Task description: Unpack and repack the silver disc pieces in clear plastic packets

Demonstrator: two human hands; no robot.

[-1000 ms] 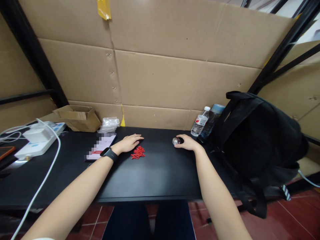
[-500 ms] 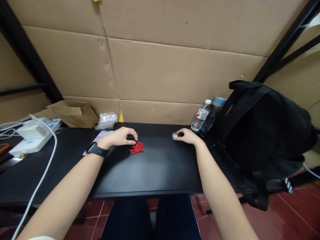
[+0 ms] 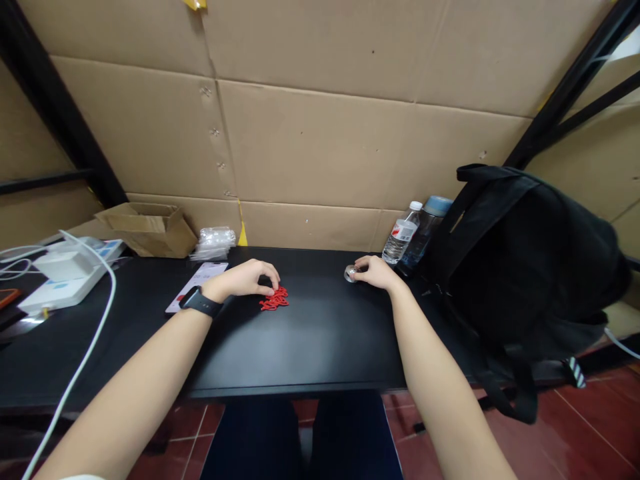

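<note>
While my right hand (image 3: 379,272) grips a small shiny round object (image 3: 349,273) between its fingers at the right edge, my left hand (image 3: 251,277) curls over the far edge of a small red heap (image 3: 273,303) on the black bench (image 3: 320,350); I cannot tell whether those fingers pinch any of it. A phone (image 3: 199,278) lies near my left wrist.

Fairly bright, diffusely lit. Shows soft pale glare on the middle of the counter (image 3: 310,347), small glints on clear plastic packs (image 3: 215,241). Loses detail in the black backpack (image 3: 520,267). Slightly soft overall, visibly stretched toward edges.
</note>
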